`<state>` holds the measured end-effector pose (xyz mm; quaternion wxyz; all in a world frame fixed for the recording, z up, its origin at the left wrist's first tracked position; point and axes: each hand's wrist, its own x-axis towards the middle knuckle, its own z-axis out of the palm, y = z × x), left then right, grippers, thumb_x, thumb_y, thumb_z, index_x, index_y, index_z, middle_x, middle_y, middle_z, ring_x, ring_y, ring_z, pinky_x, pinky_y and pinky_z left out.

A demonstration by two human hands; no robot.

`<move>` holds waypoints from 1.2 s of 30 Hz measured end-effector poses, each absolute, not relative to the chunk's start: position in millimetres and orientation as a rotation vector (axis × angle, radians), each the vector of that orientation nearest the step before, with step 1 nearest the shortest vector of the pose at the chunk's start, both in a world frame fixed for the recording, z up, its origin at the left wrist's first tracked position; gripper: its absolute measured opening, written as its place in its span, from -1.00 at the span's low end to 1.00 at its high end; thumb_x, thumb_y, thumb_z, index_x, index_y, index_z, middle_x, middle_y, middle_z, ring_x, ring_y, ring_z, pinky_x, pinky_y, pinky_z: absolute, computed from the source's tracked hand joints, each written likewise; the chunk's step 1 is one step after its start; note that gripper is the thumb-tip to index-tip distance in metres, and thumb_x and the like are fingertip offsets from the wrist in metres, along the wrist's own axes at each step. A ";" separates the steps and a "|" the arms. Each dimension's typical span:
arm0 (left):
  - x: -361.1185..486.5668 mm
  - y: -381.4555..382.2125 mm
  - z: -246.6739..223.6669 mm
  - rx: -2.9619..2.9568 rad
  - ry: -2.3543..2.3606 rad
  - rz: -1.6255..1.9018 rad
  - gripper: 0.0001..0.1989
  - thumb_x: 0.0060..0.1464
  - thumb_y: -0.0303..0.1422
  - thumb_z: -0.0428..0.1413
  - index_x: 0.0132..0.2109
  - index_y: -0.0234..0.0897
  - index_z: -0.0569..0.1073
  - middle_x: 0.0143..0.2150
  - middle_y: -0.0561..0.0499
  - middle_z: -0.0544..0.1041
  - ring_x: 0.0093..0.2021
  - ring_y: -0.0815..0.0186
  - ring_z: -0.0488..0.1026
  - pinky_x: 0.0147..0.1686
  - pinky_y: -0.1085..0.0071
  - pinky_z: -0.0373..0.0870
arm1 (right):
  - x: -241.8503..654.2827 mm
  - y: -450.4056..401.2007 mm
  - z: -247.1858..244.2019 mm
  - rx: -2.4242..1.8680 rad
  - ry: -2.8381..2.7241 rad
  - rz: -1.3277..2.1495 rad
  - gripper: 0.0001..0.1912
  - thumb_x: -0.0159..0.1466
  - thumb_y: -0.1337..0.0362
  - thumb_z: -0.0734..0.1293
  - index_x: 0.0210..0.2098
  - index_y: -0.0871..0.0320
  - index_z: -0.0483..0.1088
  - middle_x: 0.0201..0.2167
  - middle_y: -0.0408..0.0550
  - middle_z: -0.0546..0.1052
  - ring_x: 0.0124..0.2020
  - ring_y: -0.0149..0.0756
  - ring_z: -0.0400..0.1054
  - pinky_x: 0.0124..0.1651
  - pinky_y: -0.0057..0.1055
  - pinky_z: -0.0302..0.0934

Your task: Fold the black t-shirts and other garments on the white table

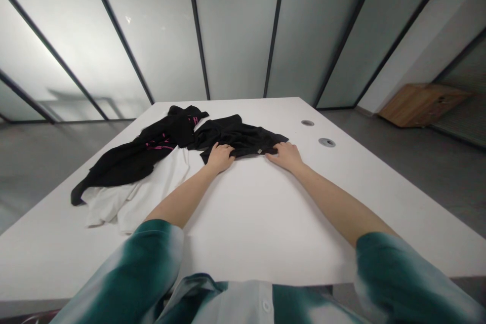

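A pink-lettered black garment [129, 162] is laid partly over a white garment [152, 197] at ten o'clock, a crumpled black garment [243, 134] at twelve is touched along its near edge by the left hand [221, 157] and right hand [287, 156], though whether it is pinched by their fingers cannot be told, and two cable grommets [322, 142] are seen at one.

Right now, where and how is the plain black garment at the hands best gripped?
Probably by the near edge of the plain black garment, hands apart, coming from the wearer's side. That edge runs fairly straight, with the left hand and right hand at it; the cloth behind is rumpled.
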<state>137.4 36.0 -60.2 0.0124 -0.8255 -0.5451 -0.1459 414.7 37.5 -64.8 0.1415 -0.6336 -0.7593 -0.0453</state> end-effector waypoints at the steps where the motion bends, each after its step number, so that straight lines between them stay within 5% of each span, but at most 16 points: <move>1: 135.7 37.7 -59.9 -2.565 -1.704 -0.512 -0.65 0.20 -0.36 0.03 0.07 -0.25 0.55 0.13 -0.12 0.56 0.17 0.09 0.44 0.35 0.06 0.11 | 416.6 38.8 -65.7 -1.777 -2.174 -0.140 -0.59 0.29 0.02 0.26 -0.11 0.19 0.53 -0.11 0.18 0.55 0.02 0.09 0.35 0.10 -0.04 0.20; 4: 131.8 42.6 -59.7 -2.558 -1.694 -0.747 -0.66 0.17 -0.43 0.01 0.02 -0.26 0.58 0.09 -0.11 0.58 0.11 0.11 0.47 0.22 0.15 0.31 | 423.7 45.4 -71.1 -1.530 -2.079 -0.198 -0.59 0.23 0.25 0.23 0.03 0.19 0.47 0.02 0.20 0.49 0.09 0.08 0.32 0.15 -0.01 0.20; 9: 130.1 46.9 -61.3 -2.635 -1.689 -0.929 -0.65 0.14 -0.50 0.01 0.00 -0.27 0.58 -0.04 -0.09 0.63 0.02 0.13 0.52 0.18 0.19 0.36 | 432.3 59.3 -85.8 -1.295 -2.137 -0.137 -0.22 0.10 0.42 0.21 0.35 0.18 0.17 0.32 0.15 0.30 0.32 0.03 0.15 0.29 0.08 0.12; 14: 132.5 42.7 -59.8 -2.832 -1.744 -0.916 -0.67 0.18 -0.48 -0.02 -0.03 -0.25 0.58 -0.06 -0.06 0.64 -0.03 0.17 0.55 0.08 0.27 0.43 | 429.5 58.8 -83.8 -1.397 -2.294 0.120 -0.20 0.12 0.40 0.21 0.38 0.29 0.14 0.13 0.19 0.50 0.15 0.02 0.35 0.21 -0.05 0.21; 21: 132.4 36.5 -55.4 -2.832 -1.660 -0.686 -0.68 0.17 -0.26 0.08 0.01 -0.28 0.54 0.00 -0.13 0.60 0.05 0.07 0.50 0.14 0.15 0.37 | 419.5 41.5 -59.0 -1.742 -2.370 -0.066 -0.29 0.25 0.18 0.25 0.37 0.23 0.19 -0.10 0.17 0.61 -0.02 0.07 0.43 0.06 -0.13 0.22; 30: 127.4 39.4 -61.9 -2.886 -1.476 -0.542 -0.32 -0.07 -0.36 0.17 0.26 -0.33 0.37 0.26 -0.21 0.43 0.25 -0.02 0.35 0.30 0.09 0.22 | 426.0 42.2 -61.5 -1.691 -2.255 -0.280 -0.76 0.20 0.18 0.30 -0.23 0.17 0.50 -0.09 0.21 0.52 -0.04 0.06 0.35 -0.03 -0.13 0.24; 36: 123.2 41.6 -60.3 -2.630 -1.632 -0.613 -0.49 -0.03 -0.43 0.12 0.13 -0.28 0.50 0.21 -0.17 0.47 0.27 0.04 0.33 0.32 0.10 0.20 | 428.3 42.7 -65.8 -1.209 -2.155 -0.389 -0.97 0.11 0.34 0.31 -0.45 0.10 0.40 0.26 0.11 0.36 0.29 0.12 0.14 0.21 0.05 0.13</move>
